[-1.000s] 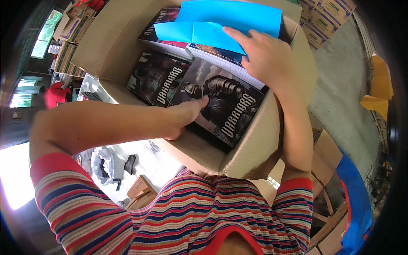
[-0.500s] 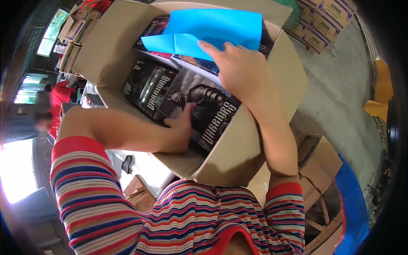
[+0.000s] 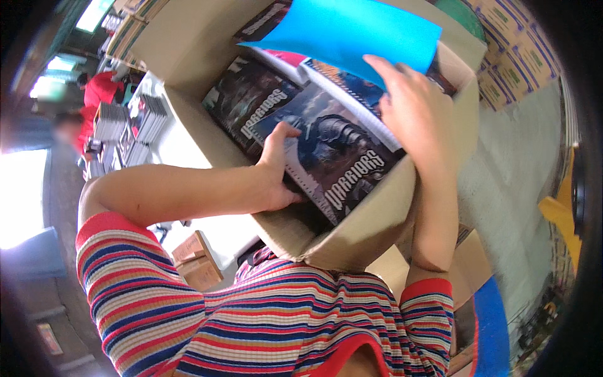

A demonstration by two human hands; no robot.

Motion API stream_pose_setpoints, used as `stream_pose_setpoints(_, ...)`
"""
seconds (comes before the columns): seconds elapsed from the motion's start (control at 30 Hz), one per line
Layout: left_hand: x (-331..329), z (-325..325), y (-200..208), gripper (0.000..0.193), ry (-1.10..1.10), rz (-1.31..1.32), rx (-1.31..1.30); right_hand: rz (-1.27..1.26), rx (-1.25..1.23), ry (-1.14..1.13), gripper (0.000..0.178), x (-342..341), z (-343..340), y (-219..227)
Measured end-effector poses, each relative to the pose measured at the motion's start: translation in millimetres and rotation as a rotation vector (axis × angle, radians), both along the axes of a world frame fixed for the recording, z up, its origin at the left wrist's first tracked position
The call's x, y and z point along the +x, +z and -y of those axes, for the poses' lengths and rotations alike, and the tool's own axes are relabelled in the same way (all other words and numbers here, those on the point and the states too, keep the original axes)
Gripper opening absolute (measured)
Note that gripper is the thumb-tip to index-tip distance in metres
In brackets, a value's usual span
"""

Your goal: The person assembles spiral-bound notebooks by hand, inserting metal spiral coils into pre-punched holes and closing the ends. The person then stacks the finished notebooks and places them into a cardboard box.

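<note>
An open cardboard box (image 3: 370, 232) in front of me holds spiral-bound notebooks with dark covers showing an armoured figure. My left hand (image 3: 276, 169) reaches in over the box's left side, its thumb on the cover of the nearest notebook (image 3: 339, 147) by the spiral edge. The other fingers are hidden below that edge. At the far right of the box my right hand (image 3: 418, 103) closes on the near edge of a bright blue sheet (image 3: 358, 34), forefinger on top. This sheet curves up over the farther notebooks and partly covers them. Another notebook (image 3: 251, 94) lies to the left.
Stacks of notebooks (image 3: 151, 116) stand on a white table (image 3: 182, 135) at the left, near a person in red (image 3: 100, 91). Printed cartons (image 3: 515, 56) are piled at the far right. Small brown boxes (image 3: 198, 257) and a blue strip (image 3: 490, 327) lie lower down.
The view has shifted, so the box appears farther right. My left thumb now rests along the notebook's spiral edge, and that notebook looks slightly tilted. The blue sheet's left part has lifted and unfolded.
</note>
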State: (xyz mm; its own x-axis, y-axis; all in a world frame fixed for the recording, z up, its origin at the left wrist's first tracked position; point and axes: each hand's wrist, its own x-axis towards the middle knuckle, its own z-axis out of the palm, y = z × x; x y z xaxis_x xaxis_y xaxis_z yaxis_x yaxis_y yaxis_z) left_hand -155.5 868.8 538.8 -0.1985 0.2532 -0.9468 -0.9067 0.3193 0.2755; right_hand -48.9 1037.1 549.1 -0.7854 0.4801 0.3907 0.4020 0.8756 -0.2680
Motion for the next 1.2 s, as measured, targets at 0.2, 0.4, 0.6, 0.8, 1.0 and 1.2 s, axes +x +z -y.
stream_pose_setpoints(0.2, -2.6, 11.9, 11.7, 0.063, -0.071, -0.062, 0.107, 0.214, -0.056, -0.007, 0.046, -4.5, 10.6, 14.1)
stream_pose_setpoints(0.4, -7.0, 14.7, 26.5, 0.059, -0.225, -0.064, 0.066, 0.3, -0.072, -0.06, 0.046, -5.6, 12.0, 19.7)
stream_pose_setpoints(0.6, -3.0, 16.2, 25.7, 0.059, -0.122, -0.12, 0.134, 0.333, -0.074, -0.077, 0.046, -6.1, 12.5, 20.6)
stream_pose_setpoints(0.8, 4.6, 4.3, 11.0, 0.047, -0.144, -0.188, 0.077, 0.227, 0.021, -0.088, 0.04, -4.8, 8.7, 10.9)
stream_pose_setpoints(1.0, 5.1, 5.0, 3.6, 0.049, -0.176, -0.298, 0.011, 0.185, 0.047, -0.083, 0.039, -5.1, 9.9, 10.4)
stream_pose_setpoints(1.2, 3.7, 10.7, 35.7, 0.034, -0.107, -0.406, 0.056, 0.131, 0.044, -0.088, 0.038, -5.7, 7.5, 8.2)
